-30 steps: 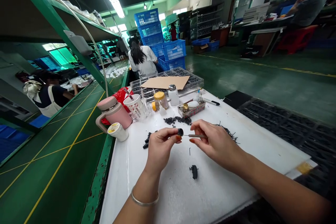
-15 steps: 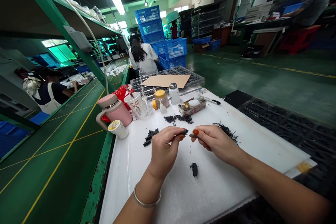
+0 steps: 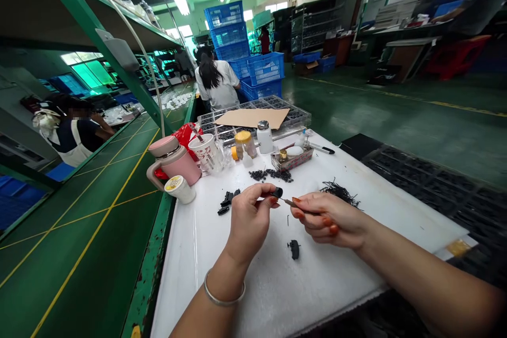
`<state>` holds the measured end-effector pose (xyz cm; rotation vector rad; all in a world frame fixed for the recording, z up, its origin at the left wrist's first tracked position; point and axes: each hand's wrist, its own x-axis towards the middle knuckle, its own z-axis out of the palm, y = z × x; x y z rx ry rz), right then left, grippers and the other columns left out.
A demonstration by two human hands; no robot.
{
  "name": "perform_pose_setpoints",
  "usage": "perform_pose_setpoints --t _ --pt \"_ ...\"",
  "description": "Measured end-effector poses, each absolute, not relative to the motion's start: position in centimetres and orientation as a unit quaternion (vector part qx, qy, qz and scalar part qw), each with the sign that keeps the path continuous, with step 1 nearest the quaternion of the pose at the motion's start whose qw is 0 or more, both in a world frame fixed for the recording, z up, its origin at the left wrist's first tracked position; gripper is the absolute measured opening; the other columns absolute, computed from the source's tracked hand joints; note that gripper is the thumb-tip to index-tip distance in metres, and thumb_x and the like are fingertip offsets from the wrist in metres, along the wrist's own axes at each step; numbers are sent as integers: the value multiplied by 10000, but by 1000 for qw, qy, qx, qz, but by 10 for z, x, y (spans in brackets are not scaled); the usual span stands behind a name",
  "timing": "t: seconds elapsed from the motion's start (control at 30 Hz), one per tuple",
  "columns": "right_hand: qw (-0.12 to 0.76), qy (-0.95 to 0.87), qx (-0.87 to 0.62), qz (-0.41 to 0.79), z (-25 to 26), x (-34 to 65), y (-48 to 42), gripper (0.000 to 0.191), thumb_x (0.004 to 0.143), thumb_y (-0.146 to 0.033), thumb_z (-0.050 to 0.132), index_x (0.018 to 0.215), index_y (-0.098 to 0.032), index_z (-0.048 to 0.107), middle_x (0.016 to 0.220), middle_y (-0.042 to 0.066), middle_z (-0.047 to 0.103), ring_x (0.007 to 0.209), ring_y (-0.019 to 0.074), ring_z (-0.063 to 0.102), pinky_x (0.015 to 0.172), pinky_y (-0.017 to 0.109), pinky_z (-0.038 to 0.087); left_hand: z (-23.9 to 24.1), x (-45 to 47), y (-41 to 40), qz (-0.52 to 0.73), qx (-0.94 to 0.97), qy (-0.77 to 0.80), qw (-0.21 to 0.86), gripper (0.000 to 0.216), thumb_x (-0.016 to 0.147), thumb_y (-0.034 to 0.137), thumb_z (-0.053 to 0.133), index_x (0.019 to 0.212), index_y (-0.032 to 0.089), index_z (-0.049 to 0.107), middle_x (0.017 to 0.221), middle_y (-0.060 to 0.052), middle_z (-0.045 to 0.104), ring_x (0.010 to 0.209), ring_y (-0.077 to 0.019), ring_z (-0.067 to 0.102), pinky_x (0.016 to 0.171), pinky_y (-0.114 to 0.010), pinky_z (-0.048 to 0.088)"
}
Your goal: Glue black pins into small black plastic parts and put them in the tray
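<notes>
Between thumb and fingers, my left hand pinches a small black plastic part above the white table. My right hand is closed around a slim tool with a thin metal tip; its handle is mostly hidden by my fingers. The tip points at the black part, at or very close to its surface. Below the hands a black piece with thin side pins lies on the table, with a thin bent black pin above it. Several black pieces lie left of my left hand.
A pile of thin black pins and a scatter of small black rings lie farther back. Behind them stand a pink thermos, a white bottle and a small box of bottles. A green conveyor runs along the left.
My left hand has turned the black part so more of its end shows. My right hand has rotated and drawn back slightly, exposing more of the tool and its fingers.
</notes>
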<state>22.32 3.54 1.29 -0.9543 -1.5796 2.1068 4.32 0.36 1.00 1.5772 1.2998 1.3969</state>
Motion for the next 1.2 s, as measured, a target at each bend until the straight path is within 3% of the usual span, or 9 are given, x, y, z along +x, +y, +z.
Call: perform_pose_setpoints --t 0.07,0.17,0.3,0.43,0.5,0.63,0.83,1.03,1.2 --pt "172 -642 -365 652 13 223 35 303 889 -437 338 750 -207 477 395 -100 203 330 83 138 357 221 193 10 43 5 524 579 505 368 110 799 148 593 882 159 665 832 -16 649 713 -120 644 674 -199 562" --pt "249 -773 -432 393 15 225 30 353 895 -439 384 723 -182 555 483 -1 456 427 114 385 463 246 285 9 33 13 533 533 515 408 119 754 153 626 861 134 673 804 -27 648 692 -117 628 664 -199 564" --pt "267 -819 -489 136 17 243 28 333 903 -402 415 784 -184 637 647 59 638 577 165 547 571 279 314 8 9 25 650 397 487 426 258 651 200 742 886 116 677 781 -34 649 656 -100 617 627 -171 556" --pt "116 -834 -500 203 11 272 33 344 927 -324 407 697 -214 638 567 3 640 562 149 584 574 261 347 12 1 28 675 334 442 487 369 558 211 832 876 110 674 774 -43 650 658 -91 615 615 -142 543" --pt "66 -854 -477 197 2 284 32 308 921 -304 437 713 -226 651 643 -4 674 618 157 610 588 263 362 13 5 27 660 326 427 525 374 552 197 842 869 102 668 787 -52 651 644 -85 609 606 -138 541" --pt "85 -879 -449 136 -20 295 26 197 908 -309 504 847 -243 680 857 2 702 787 186 640 664 285 419 17 10 25 651 301 417 558 350 574 146 824 875 86 656 811 -53 641 637 -75 596 597 -130 539" --pt "216 -865 -452 20 -23 288 47 220 890 -350 577 1053 -230 661 1107 34 676 1017 214 604 782 315 474 18 10 23 624 278 406 607 297 598 77 776 870 80 657 823 -51 614 663 -72 583 583 -114 530" --pt "135 -911 -389 -31 -19 261 80 278 878 -116 510 1036 -247 698 1149 24 680 1100 220 563 723 290 485 16 6 24 598 282 369 653 342 560 74 816 871 81 674 826 -46 601 665 -64 567 565 -98 520" --pt "133 -924 -359 6 -25 255 88 280 907 -105 426 1001 -203 671 1110 74 680 1119 227 561 761 301 487 16 7 24 585 288 368 663 333 582 88 819 880 75 671 838 -54 604 660 -64 562 567 -103 522"
